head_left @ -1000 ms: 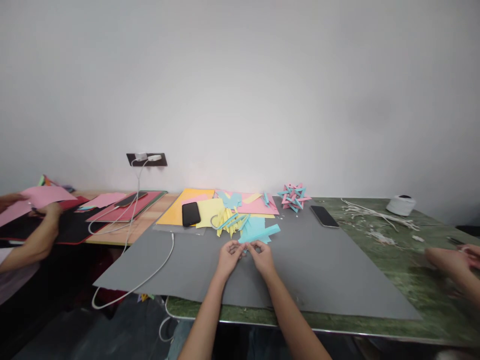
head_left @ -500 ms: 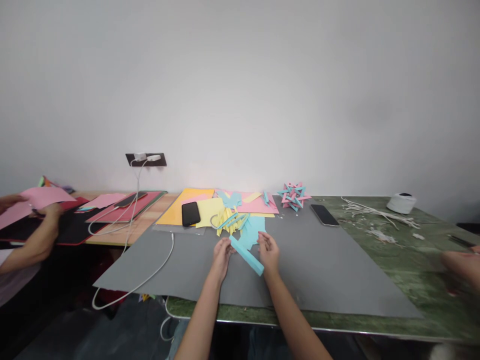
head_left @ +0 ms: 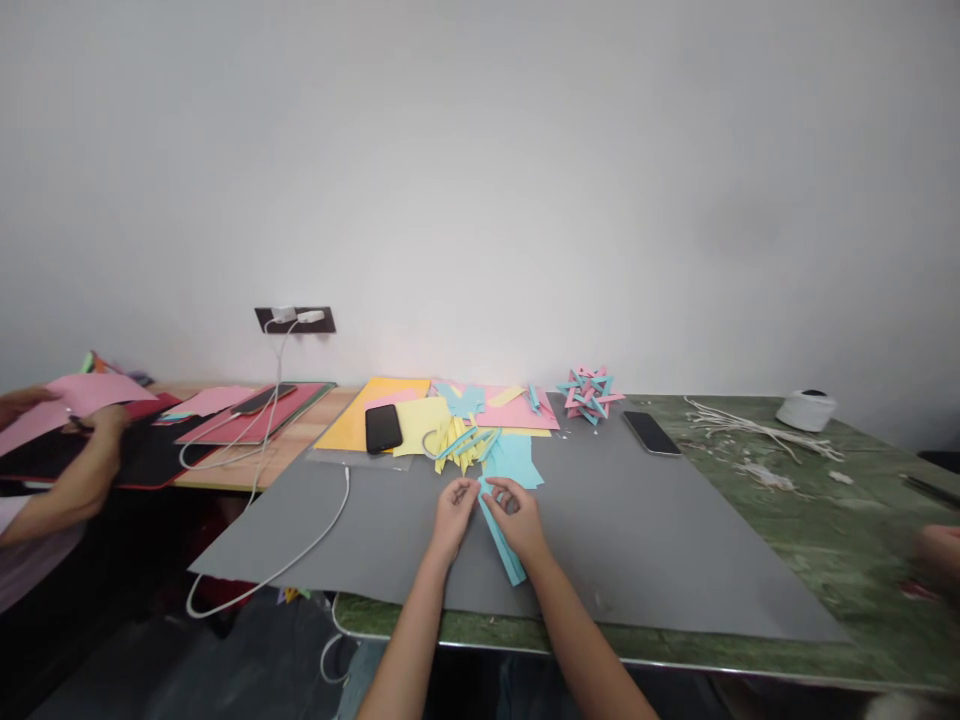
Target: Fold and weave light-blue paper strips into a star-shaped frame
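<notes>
Strip (head_left: 498, 530) between both hands' fingers (head_left: 480, 487)

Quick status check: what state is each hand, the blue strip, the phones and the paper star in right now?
left hand: pinching the strip's far end
right hand: gripping the strip
blue paper strip: folded, held over the gray mat
black phone: screen dark, cable attached
second phone: flat, screen dark
paper star: assembled

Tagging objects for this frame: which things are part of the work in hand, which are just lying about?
In hand:
- left hand and right hand, both on the blue paper strip
- blue paper pieces
- yellow strips
- grey mat

Lying about:
- two phones
- white cable
- woven paper star
- tape roll
- white scraps
</notes>
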A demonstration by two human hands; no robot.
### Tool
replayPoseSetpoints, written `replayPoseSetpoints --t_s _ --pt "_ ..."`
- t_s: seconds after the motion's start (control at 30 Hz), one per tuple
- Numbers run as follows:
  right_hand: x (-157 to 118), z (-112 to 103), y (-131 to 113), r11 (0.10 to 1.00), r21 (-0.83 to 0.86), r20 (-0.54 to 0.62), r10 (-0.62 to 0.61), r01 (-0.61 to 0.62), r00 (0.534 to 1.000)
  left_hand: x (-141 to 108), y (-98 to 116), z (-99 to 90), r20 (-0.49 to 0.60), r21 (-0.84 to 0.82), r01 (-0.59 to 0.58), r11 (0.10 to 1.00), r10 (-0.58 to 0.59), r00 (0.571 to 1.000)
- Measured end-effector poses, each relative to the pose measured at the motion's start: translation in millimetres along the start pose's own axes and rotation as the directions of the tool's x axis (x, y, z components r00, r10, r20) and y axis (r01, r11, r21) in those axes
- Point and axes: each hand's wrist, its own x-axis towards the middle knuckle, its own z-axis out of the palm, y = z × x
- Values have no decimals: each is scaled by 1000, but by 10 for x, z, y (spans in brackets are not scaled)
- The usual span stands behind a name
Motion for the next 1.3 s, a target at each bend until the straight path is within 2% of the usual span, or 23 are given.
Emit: replayPoseSetpoints --t_s 0.13,0.33,0.5,0.87,1.03,1.2,1.3 --pt "9 12 41 1000 -12 -11 26 -26 1000 -4 -9 -5 14 -17 26 1000 -25 1000" --pt "10 11 57 993 74 -51 101 -97 994 -12 -18 2 9 -35 46 998 -46 999" --pt "28 -2 67 968 194 2 161 -158 987 -16 -23 0 19 -29 20 999 -19 1000" --pt "40 -12 128 984 142 3 105 -104 994 -15 -55 -9 68 20 -8 1000 6 998" --pt "49 0 184 977 166 -17 139 -135 990 -21 -64 -11 99 11 -20 1000 19 995" --pt "59 -2 210 945 262 52 190 -197 980 -24 -54 -5 86 15 -6 1000 4 996" --pt "55 -5 202 953 238 24 186 -187 982 -25 -56 -1 85 46 -22 999 18 996"
